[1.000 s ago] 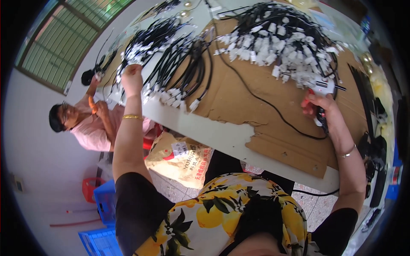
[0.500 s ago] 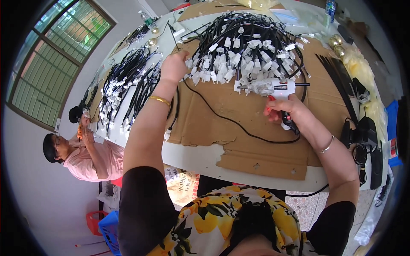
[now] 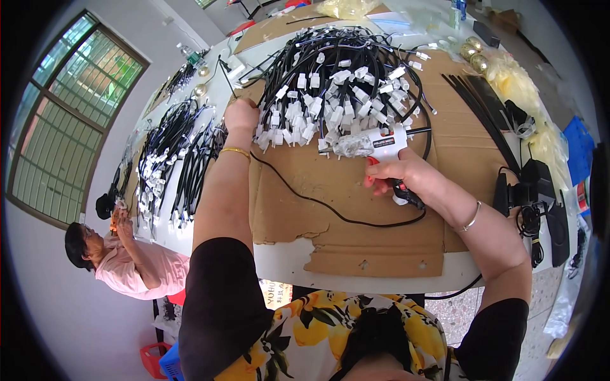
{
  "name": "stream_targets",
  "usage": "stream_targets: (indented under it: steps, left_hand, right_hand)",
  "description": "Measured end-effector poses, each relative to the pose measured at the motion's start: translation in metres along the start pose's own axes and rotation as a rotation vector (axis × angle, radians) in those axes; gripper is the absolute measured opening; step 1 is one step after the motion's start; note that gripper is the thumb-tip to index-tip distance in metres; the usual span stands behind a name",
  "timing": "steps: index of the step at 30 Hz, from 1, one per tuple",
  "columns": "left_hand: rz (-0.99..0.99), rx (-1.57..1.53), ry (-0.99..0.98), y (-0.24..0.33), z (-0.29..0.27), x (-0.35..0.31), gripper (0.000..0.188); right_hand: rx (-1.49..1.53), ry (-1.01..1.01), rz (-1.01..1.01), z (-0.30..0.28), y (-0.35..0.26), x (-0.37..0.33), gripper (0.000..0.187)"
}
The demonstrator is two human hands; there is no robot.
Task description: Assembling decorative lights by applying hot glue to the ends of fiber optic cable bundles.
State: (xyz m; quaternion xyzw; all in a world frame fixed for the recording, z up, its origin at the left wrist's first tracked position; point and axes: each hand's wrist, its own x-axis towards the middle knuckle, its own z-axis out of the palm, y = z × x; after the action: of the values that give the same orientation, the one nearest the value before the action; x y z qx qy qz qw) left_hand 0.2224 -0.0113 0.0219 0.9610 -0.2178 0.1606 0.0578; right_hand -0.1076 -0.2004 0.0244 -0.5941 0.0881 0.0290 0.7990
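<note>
Since a second earlier, the left hand [image 3: 242, 115] has travelled from the smaller bundles of black cables [image 3: 202, 151] to the left edge of the large heap of black cables [image 3: 318, 56], and the view has shifted too. Its fingers are curled inward; whether they pinch anything cannot be told. The right hand [image 3: 404, 171] has its fingers wrapped around the handle of a white glue gun [image 3: 389, 143], close to the red trigger. The glue gun is held at the front of the large heap, nozzle pointing left, just beside the white connectors [image 3: 346, 114] on the cable ends; a black stick [image 3: 418, 130] juts from its back. A black cord [image 3: 381, 226] curves over the cardboard [image 3: 298, 216] between handle and left hand. The cardboard lies on a white worktop [image 3: 279, 261]. On the right are long black strips [image 3: 481, 120], a black power adapter [image 3: 539, 181] and crumpled yellowish plastic [image 3: 513, 82]. At the far left, a co-worker in pink [image 3: 136, 270] holds something orange [image 3: 114, 221].
</note>
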Motion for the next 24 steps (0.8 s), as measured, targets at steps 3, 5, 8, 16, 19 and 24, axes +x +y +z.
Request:
stream_targets:
  steps: [3, 5, 8, 16, 19, 24]
  left_hand:
    - [0.014, 0.024, 0.124, 0.003, -0.001, 0.009, 0.022]
    - [0.001, 0.022, 0.246, 0.006, -0.014, 0.018, 0.023]
    - [-0.083, -0.487, 0.065, 0.014, -0.059, 0.036, 0.025]
    - [-0.028, -1.499, 0.140, 0.067, -0.190, 0.018, 0.011]
    - [0.005, -1.467, 0.274, 0.076, -0.197, -0.005, 0.011]
    - [-0.180, -1.183, 0.131, 0.082, -0.139, -0.057, 0.019]
  right_hand:
    - [-0.001, 0.006, 0.002, 0.000, 0.002, 0.001, 0.027]
    - [0.000, 0.005, -0.002, 0.000, 0.002, 0.001, 0.027]
    - [-0.011, -0.006, -0.009, 0.001, -0.001, 0.001, 0.027]
    - [0.014, 0.004, -0.052, -0.003, 0.005, -0.002, 0.027]
    - [0.022, -0.004, -0.101, -0.004, 0.004, -0.003, 0.027]
    - [0.104, -0.052, -0.160, -0.012, 0.007, -0.001, 0.024]
